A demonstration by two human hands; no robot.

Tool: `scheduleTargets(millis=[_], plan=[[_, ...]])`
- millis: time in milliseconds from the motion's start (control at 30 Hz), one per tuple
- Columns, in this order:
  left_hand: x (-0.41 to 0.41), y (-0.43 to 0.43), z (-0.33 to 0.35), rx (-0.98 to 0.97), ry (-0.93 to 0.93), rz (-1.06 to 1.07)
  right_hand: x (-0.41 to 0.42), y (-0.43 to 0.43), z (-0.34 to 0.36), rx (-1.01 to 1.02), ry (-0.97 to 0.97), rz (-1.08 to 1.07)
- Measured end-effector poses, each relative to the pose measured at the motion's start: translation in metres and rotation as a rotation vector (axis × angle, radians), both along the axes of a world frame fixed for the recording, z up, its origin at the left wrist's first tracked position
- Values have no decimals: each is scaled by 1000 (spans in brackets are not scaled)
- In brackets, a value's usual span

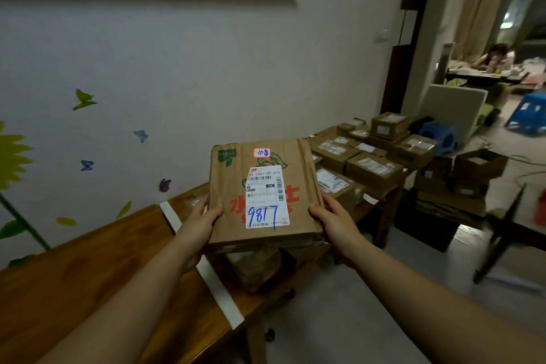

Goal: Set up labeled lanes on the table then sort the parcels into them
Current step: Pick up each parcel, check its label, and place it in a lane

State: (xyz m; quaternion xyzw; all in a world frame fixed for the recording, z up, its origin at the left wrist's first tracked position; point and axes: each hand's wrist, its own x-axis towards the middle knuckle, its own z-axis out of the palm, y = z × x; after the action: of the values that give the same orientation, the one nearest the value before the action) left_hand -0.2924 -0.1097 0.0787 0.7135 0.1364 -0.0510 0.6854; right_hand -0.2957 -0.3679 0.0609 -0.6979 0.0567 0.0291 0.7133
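Brown parcel [266,195] gripped by left hand [204,217] and right hand [331,220], white label [267,196] handwritten "9817" (blue ink), wooden desk [88,269] with tape strips [220,294], stacked boxes [369,154] beyond, butterfly-stickered wall [177,68].

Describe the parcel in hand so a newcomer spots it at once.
Start at the long wooden table along the white wall. Above its edge, the left hand and right hand grip a flat brown parcel by its sides. Unlike the boxes piled behind it, its white label bears a blue handwritten 9817 over red print.
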Motion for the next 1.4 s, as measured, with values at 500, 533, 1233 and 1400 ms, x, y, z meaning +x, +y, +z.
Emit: scheduleTargets(millis=[500, 533, 1233, 1400], plan=[[104, -277, -14, 95, 131, -266, 45, -263, -21, 93, 43, -237], [111, -288, -15, 104, 134, -280, 49, -272, -23, 91, 50, -252], [354, -424, -46, 121, 178, -347, 322, -402, -30, -82, 140, -251], [382, -454, -60, 176, 81, -182, 403, -427, -45, -160, 175, -113]])
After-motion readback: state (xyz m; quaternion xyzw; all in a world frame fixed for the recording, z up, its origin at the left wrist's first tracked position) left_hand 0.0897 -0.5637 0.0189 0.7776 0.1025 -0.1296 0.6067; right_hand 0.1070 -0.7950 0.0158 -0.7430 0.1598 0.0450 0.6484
